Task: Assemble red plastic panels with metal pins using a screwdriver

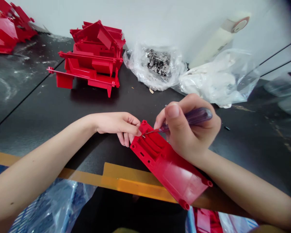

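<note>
A red plastic housing (177,174) lies slanted across the table's front edge, its recessed side facing up. My left hand (126,127) grips its far left end, thumb on top and fingers curled at the side. My right hand (194,132) is closed around a screwdriver (197,116) with a clear purplish handle. The thin shaft points left into the housing's recess, close to my left thumb. A small metal spring (143,136) shows at the tip; whether the tip touches it I cannot tell.
Red plastic parts (94,61) are stacked at the back, with more red parts (5,35) at far left. Behind my hands sit a bag of small dark pieces (158,61) and a bag of white items (208,81). Orange tape (87,177) lines the edge; blue baskets (70,204) stand below.
</note>
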`<act>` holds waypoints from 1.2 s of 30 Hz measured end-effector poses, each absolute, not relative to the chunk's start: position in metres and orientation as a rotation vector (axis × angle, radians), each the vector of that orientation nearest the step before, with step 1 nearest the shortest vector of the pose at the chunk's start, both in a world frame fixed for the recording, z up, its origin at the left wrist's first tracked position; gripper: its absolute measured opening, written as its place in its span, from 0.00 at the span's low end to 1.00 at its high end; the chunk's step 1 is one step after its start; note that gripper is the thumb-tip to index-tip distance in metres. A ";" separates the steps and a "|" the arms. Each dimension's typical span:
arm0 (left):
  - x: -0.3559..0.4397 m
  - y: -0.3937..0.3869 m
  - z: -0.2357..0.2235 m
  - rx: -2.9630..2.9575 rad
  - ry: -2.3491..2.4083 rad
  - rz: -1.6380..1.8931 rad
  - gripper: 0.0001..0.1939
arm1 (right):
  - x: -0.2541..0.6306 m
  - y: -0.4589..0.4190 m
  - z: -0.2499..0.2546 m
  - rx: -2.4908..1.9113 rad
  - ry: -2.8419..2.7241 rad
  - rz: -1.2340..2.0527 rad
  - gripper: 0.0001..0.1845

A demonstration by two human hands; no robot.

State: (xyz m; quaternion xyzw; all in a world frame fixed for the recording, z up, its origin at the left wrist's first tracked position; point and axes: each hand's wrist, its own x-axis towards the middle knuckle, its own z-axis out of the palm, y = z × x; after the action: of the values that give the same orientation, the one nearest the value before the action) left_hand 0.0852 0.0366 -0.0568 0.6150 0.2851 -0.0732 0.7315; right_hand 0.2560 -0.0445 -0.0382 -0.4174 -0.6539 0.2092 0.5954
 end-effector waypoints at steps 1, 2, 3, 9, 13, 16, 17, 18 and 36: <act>0.085 0.037 -0.057 1.351 0.624 -0.163 0.08 | 0.256 -0.044 -0.039 -0.949 -1.523 0.477 0.18; 0.085 0.037 -0.057 1.350 0.622 -0.165 0.07 | 0.256 -0.043 -0.040 -0.929 -1.526 0.472 0.17; 0.085 0.037 -0.057 1.350 0.621 -0.167 0.07 | 0.256 -0.043 -0.040 -0.926 -1.526 0.477 0.17; 0.085 0.036 -0.058 1.360 0.615 -0.155 0.06 | 0.256 -0.042 -0.041 -0.897 -1.564 0.516 0.16; 0.085 0.036 -0.057 1.367 0.614 -0.152 0.07 | 0.256 -0.043 -0.040 -0.884 -1.566 0.498 0.16; 0.085 0.036 -0.058 1.362 0.610 -0.148 0.08 | 0.256 -0.043 -0.040 -0.901 -1.581 0.510 0.16; 0.085 0.036 -0.058 1.360 0.608 -0.147 0.08 | 0.256 -0.043 -0.041 -0.908 -1.586 0.513 0.16; 0.085 0.036 -0.058 1.359 0.606 -0.145 0.08 | 0.256 -0.043 -0.041 -0.914 -1.590 0.516 0.16; 0.085 0.038 -0.059 1.388 0.625 -0.116 0.10 | 0.254 -0.041 -0.047 -0.890 -1.697 0.514 0.20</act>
State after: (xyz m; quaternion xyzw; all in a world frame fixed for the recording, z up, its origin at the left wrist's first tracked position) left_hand 0.0848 0.0379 -0.0589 0.6284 0.2832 -0.0527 0.7226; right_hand 0.2540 -0.0414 -0.0471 -0.3757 -0.7159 0.2169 0.5471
